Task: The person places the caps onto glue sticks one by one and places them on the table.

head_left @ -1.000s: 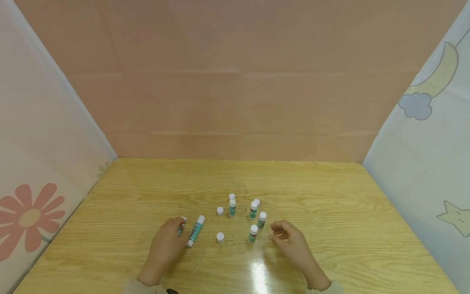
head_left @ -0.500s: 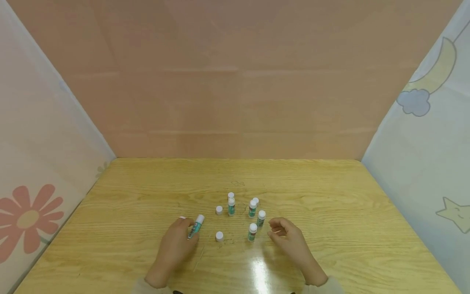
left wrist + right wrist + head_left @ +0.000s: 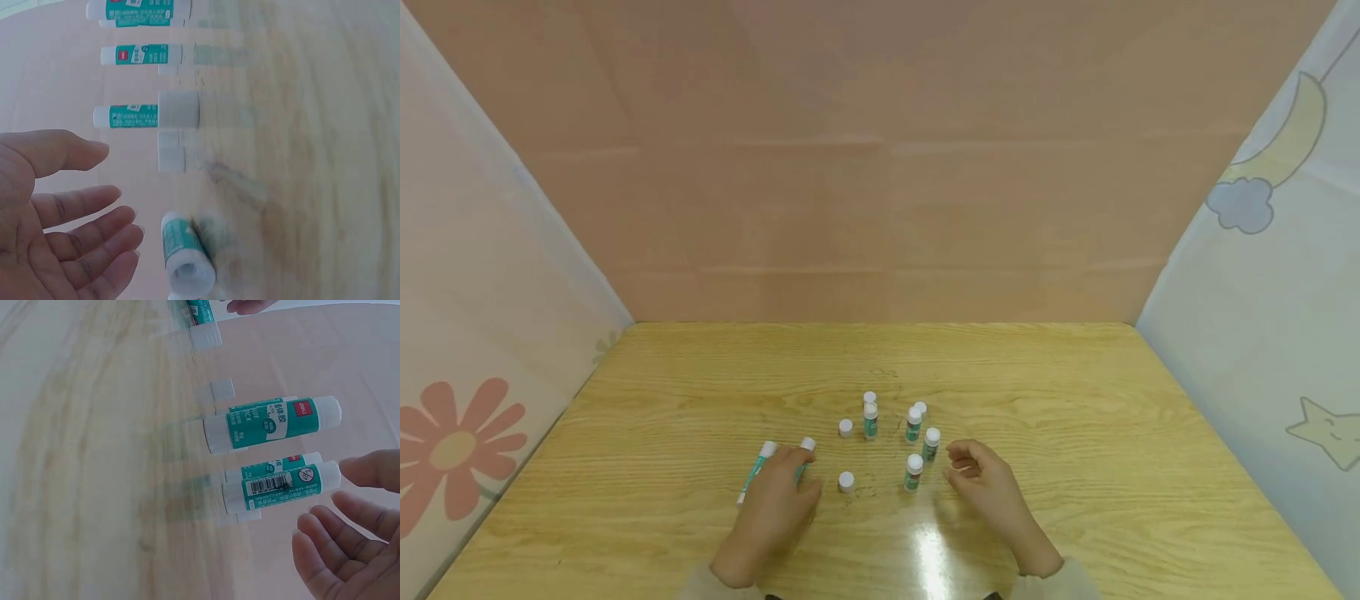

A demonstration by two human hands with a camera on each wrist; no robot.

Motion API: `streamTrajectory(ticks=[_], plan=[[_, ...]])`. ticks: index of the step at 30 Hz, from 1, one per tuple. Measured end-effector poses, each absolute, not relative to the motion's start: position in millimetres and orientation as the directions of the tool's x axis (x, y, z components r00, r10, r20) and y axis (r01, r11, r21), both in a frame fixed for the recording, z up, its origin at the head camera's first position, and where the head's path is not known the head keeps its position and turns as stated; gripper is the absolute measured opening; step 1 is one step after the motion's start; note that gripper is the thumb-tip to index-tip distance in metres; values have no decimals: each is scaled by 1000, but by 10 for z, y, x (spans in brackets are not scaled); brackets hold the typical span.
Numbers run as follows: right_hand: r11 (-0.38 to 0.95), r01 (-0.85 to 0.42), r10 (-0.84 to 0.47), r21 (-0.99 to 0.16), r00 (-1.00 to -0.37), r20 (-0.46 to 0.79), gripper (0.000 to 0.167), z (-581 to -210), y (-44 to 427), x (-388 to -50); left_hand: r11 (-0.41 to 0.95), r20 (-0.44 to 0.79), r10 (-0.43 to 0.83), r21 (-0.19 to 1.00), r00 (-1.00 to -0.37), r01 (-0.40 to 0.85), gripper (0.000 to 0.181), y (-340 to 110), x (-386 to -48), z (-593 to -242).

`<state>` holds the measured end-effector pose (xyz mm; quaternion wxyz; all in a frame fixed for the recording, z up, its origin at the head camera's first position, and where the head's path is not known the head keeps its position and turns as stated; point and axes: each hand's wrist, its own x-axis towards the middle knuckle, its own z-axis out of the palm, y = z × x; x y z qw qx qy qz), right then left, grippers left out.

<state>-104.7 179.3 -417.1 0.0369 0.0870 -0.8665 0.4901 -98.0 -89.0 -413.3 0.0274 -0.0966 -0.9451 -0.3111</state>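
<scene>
The left hand [image 3: 772, 500] has shifted rightward, uncovering a glue stick [image 3: 756, 472].

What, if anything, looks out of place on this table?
Two glue sticks lie on their sides by the left hand, which looks odd because four upright glue sticks stand nearby. I see no spill.

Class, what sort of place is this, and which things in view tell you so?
Probably a screened-off tabletop workspace: glue sticks sit on a wood-grain table, with a plain brownish backdrop behind it and pale side panels bearing a flower and a moon.
</scene>
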Motion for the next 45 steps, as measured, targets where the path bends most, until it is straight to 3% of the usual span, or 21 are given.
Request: streamTrajectory(ticks=[12,45], plan=[[504,-169,-106,-847,-985,133,24,-4221,1785,-1069,810,154,210,526,-965,260,27,-758,-1016,-4202],[511,-200,-125,-836,-980,158,27,-4244,1761,-1138,768,136,302,552,-944,325,21,-608,-1042,-4278]])
